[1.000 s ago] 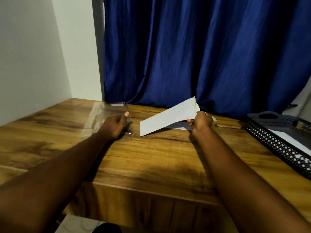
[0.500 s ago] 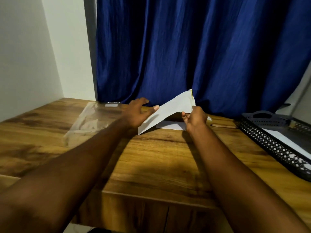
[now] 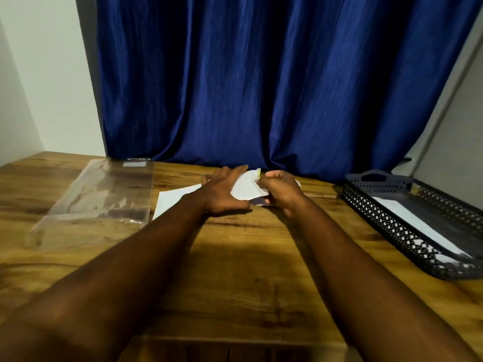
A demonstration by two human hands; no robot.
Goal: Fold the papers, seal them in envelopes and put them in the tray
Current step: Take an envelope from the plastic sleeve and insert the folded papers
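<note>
- The tray (image 3: 386, 220) at the right edge of the counter (image 3: 235, 278) already holds a flat white piece (image 3: 415, 226), probably a finished envelope.
- Another white envelope (image 3: 245, 190) lies near the middle of the counter's back edge, with its right end lifted.
- The left hand (image 3: 224, 194) lays straight fingers across it, and the right hand (image 3: 282, 190) pinches the lifted end with curled fingers.
- Sealing this one and putting it in the tray appear to be left; whether a paper is inside cannot be told.

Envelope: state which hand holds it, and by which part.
The right hand pinches the envelope at its right end; the left hand rests on it.
</note>
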